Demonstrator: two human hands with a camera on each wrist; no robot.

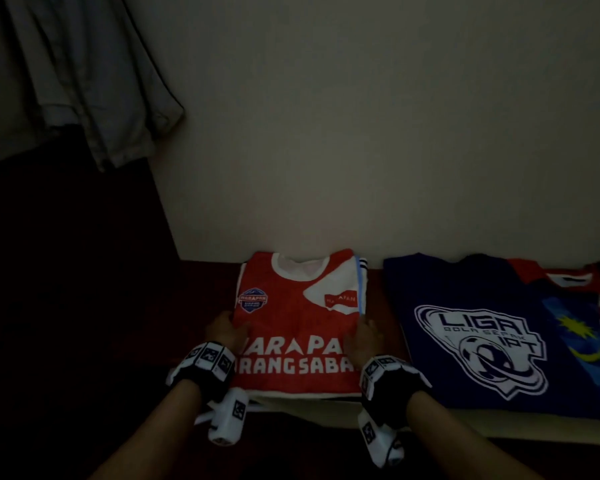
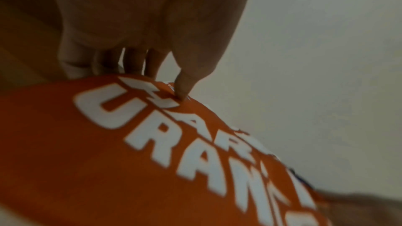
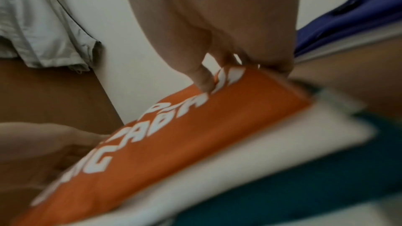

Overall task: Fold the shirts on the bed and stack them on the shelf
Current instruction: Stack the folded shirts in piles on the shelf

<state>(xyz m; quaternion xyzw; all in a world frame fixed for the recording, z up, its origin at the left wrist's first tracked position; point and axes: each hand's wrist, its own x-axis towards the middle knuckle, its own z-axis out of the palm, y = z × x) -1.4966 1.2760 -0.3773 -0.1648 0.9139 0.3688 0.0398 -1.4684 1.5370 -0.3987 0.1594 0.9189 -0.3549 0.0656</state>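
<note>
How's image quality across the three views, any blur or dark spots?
Head view: dim, left side nearly black, red shirt print still readable. Left wrist view: shirt lettering smeared, left hand soft. Right wrist view: blurred toward the bottom right, right hand soft.

We see folded red shirt (image 1: 297, 327), white lettering and collar, flat between our hands atop white folded one; navy folded shirt (image 1: 478, 327) lies right of right hand.
</note>
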